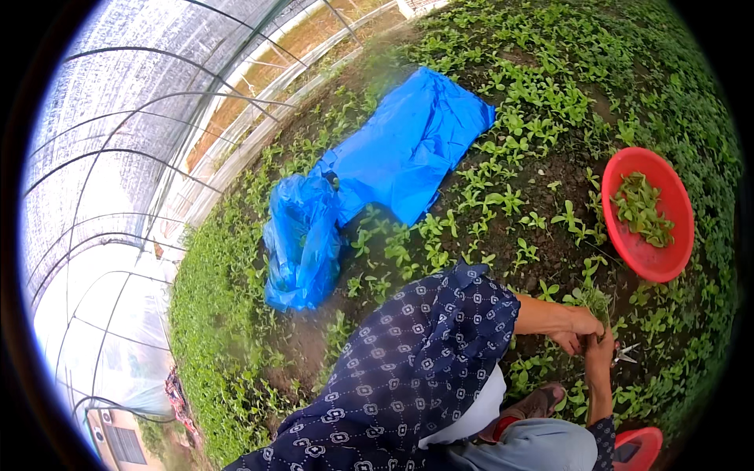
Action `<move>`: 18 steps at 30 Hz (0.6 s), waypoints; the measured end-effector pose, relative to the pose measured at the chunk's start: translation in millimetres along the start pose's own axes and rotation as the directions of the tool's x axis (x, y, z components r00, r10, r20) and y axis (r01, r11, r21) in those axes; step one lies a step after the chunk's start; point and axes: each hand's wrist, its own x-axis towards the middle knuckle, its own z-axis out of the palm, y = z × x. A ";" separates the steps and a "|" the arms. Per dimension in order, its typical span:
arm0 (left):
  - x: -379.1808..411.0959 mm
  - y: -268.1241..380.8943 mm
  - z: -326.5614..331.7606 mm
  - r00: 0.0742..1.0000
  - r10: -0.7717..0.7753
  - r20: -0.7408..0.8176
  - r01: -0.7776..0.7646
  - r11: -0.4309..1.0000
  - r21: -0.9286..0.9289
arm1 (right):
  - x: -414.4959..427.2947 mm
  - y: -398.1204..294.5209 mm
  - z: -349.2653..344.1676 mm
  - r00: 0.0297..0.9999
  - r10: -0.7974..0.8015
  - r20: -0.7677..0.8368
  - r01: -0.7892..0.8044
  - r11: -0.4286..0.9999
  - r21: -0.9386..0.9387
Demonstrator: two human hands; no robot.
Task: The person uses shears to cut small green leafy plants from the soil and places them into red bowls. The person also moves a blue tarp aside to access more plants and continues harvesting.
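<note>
My left hand point(580, 325) reaches out from a dark patterned sleeve, its fingers closed on a small bunch of green plants point(596, 301). Against it, fingers meeting, is my right hand point(599, 347). Scissors point(625, 353) with red handles stick out from the right hand, blades pointing away from me and apart. The fingers partly hide the handles and the plant stems. Just beyond both hands, a red plastic basin point(677, 235) rests tilted among the seedlings, with a heap of picked leaves point(642, 209) in it.
Low leafy plants point(530, 88) cover the soil around me. A blue plastic sheet point(406, 141) lies over some of them, with a crumpled blue plastic bag point(303, 247) beside it. Another red container point(645, 450) is near my knee. Greenhouse hoops point(141, 106) curve along the left.
</note>
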 end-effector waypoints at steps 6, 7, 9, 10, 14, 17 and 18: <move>-157.2 -57.6 -78.9 0.823 0.413 -0.389 -0.386 0.910 0.151 | 1.1 0.0 0.3 0.990 0.115 -0.085 -0.125 0.983 -0.131; -168.0 -86.4 -112.1 0.594 0.594 -0.542 -0.334 0.795 0.506 | -2.1 6.0 -8.1 0.985 0.107 -0.133 -0.130 0.974 -0.183; -219.7 -135.1 -167.3 0.156 0.736 -0.659 0.057 0.659 0.750 | -12.6 11.6 -27.5 0.968 0.065 -0.244 -0.136 0.948 -0.287; -249.6 -166.2 -187.7 -0.203 0.779 -0.593 0.192 0.626 0.756 | -18.2 20.8 -37.0 0.939 0.122 -0.323 -0.220 0.932 -0.289; -376.9 -269.6 -247.9 -0.609 0.551 -0.570 0.479 0.829 0.289 | -36.1 56.6 -71.2 0.827 0.292 -0.480 -0.465 0.835 -0.294; -424.5 -307.3 -258.4 -0.587 0.248 -0.771 0.422 0.906 -0.030 | -45.5 63.3 -79.1 0.713 0.338 -0.614 -0.527 0.837 -0.151; -430.5 -311.8 -260.0 -0.577 0.129 -0.807 0.384 0.914 -0.129 | -46.1 68.9 -80.3 0.661 0.352 -0.663 -0.521 0.851 -0.068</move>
